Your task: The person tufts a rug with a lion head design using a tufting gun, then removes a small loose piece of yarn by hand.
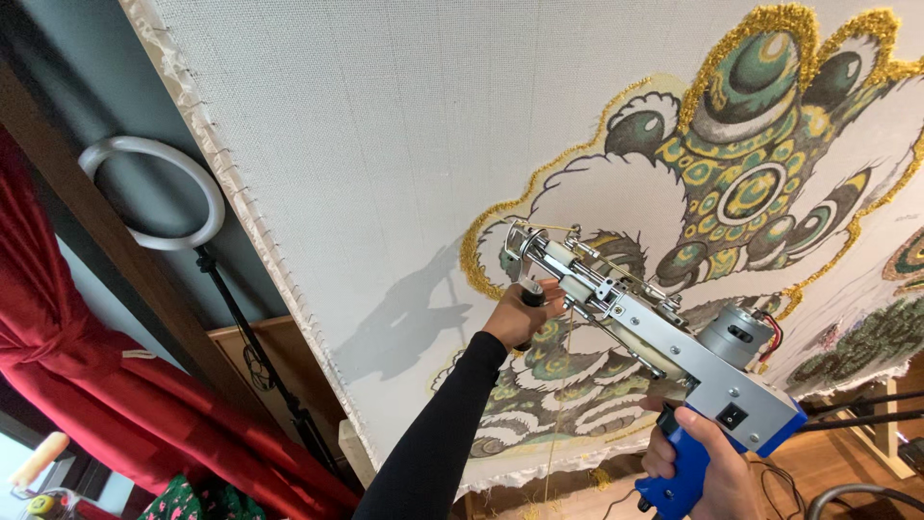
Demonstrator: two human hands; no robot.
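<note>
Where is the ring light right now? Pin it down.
In the head view, the ring light sits at upper left on its black stand, between the stretched cloth and red curtain.

Matt woven cloth [385, 144], fuzzy yarn tufts [760, 19], brushed-metal tufting gun [654, 327] with seemingly glossy blue plastic grip [674, 481].

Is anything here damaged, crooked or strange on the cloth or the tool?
Nothing stands out. The cloth is stretched flat on its frame, without visible tears. The left hand grips the front handle of the tufting gun, the right hand its blue grip. A loose yellow yarn hangs down from the gun, which looks ordinary.
</note>
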